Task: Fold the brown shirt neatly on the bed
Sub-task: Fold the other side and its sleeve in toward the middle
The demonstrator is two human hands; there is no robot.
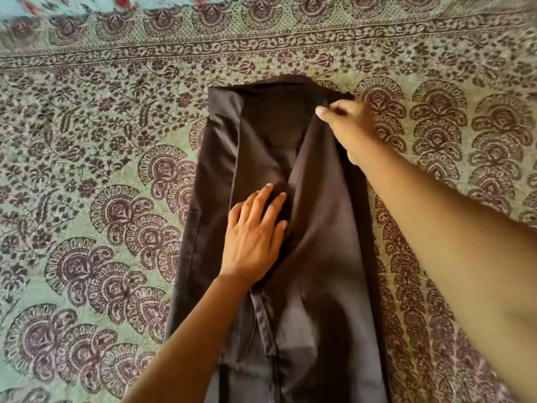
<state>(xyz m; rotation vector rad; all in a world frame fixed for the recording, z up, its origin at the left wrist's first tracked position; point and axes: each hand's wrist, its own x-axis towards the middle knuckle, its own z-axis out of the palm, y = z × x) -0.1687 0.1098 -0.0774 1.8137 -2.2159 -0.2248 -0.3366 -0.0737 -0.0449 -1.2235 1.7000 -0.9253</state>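
Brown shirt (305, 257) lengthwise on bed (87, 170), both sides turned inward into long strip. Left hand (255, 231) flat, fingers straight, pressing middle overlap. Right hand (345, 126) pinches right flap near collar end. Judged: side folds nearly done, crosswise folds left. Hem cut off at frame bottom; sleeves hidden

Bedspread (96, 146) lies open on both sides of the brown shirt (322, 257).

The bed (465, 68) is spread with a pale green sheet (87, 170) printed in dark floral and paisley motifs, with banded borders along the far side. A brown shirt (319, 257) lies lengthwise at its centre, sides folded inward.
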